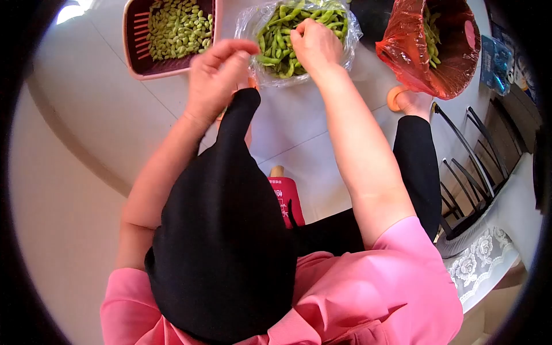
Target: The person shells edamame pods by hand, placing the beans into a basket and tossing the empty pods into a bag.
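Observation:
My right hand is over green soybean pods heaped in a container lined with clear plastic. Its fingers curl down among the pods, and what they grip is hidden. To the left, my left hand is raised between that heap and a pink basket. The fingers are bent in with thumb and forefinger close together, slightly blurred; anything between them is too small to name. Inside the basket lie many shelled green beans.
A red plastic bag holding more pods stands at the upper right, near my foot in an orange slipper. A red packet with white print is on the tiled floor below me. Dark metal legs are at the right.

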Demonstrator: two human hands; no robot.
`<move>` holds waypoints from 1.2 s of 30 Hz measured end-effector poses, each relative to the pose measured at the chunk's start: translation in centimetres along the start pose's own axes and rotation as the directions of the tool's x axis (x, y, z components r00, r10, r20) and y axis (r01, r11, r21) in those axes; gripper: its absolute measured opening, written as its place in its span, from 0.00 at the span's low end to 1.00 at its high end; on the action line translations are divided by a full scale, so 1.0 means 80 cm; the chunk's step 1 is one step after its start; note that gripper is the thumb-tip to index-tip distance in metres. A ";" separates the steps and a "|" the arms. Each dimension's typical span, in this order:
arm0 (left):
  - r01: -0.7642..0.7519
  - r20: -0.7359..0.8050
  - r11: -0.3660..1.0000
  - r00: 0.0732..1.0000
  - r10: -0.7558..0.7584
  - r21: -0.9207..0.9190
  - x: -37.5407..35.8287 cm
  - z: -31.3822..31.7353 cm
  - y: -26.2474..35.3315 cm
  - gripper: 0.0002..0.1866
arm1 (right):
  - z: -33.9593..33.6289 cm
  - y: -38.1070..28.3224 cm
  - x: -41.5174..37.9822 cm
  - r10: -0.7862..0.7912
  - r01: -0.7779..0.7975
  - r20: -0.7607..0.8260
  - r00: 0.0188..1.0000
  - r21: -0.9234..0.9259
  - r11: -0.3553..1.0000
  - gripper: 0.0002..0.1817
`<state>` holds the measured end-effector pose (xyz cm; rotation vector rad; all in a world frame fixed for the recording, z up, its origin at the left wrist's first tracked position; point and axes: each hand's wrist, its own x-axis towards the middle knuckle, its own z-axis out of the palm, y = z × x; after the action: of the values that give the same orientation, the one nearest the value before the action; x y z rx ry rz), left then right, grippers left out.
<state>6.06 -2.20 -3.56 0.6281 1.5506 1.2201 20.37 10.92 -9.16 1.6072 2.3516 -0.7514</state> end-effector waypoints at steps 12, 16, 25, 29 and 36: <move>-0.364 0.192 0.652 0.927 0.321 0.666 0.009 0.023 -0.013 0.14 | -0.008 0.012 -0.023 -0.121 0.164 -0.223 0.967 0.186 0.969 0.11; -0.333 0.206 0.670 0.942 0.264 0.664 0.007 0.022 -0.013 0.14 | 0.007 0.002 -0.009 -0.100 0.100 -0.039 0.994 0.012 0.995 0.14; -0.542 0.343 0.487 0.829 0.441 0.685 0.023 0.026 -0.001 0.11 | -0.055 -0.013 -0.077 -0.429 0.479 -0.214 0.877 0.347 0.806 0.06; -0.410 0.278 0.682 0.912 0.302 0.606 0.008 0.028 0.015 0.10 | -0.055 -0.025 -0.093 -0.093 0.168 -0.140 0.986 0.846 0.506 0.08; -0.351 0.244 0.689 0.936 0.252 0.634 -0.002 0.029 0.026 0.17 | -0.055 -0.029 -0.101 -0.010 -0.221 0.233 0.972 0.932 0.288 0.06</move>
<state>7.89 -0.69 -1.52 1.4683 1.8098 0.7813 21.93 5.94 -1.22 1.8052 1.5214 -2.5062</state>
